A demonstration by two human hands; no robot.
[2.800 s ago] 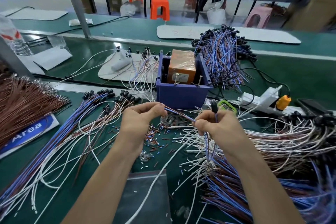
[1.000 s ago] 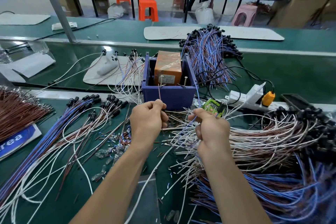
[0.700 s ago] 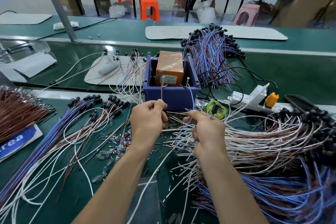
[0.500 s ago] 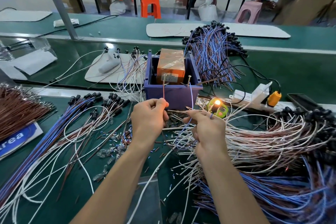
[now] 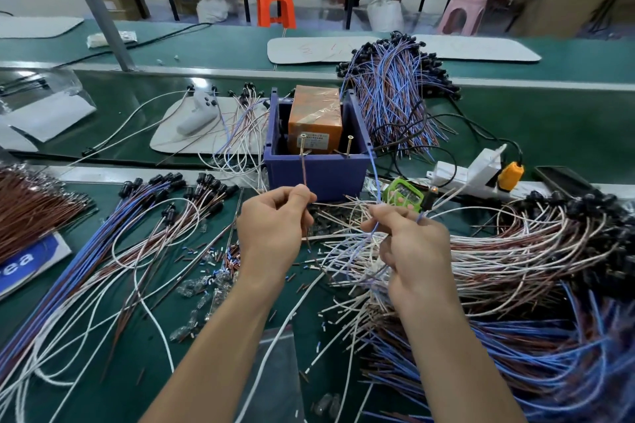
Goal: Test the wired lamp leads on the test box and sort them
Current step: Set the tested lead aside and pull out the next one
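Observation:
The blue test box [image 5: 316,175] holds an orange block [image 5: 315,118] and has two upright screws, the left screw [image 5: 302,144] and the right screw [image 5: 349,145], on its front rim. My left hand [image 5: 273,227] pinches a brown lead [image 5: 304,170] whose tip touches the left screw. My right hand [image 5: 410,251] pinches a blue lead [image 5: 375,178] that rises to the box's right front corner. A small lamp [image 5: 433,189] glows faintly orange right of the green holder [image 5: 402,194].
Sorted leads with black lamp caps [image 5: 165,196] fan out at left. A tangled heap of white, brown and blue leads [image 5: 515,271] lies at right. A power strip [image 5: 467,172] and another lead bundle [image 5: 391,93] sit behind. Brown wires [image 5: 31,206] lie far left.
The lamp lit bright orange half a second ago and now glows only faintly. The blue lead tip has shifted from the right screw toward the box's corner. Both hands stay in place.

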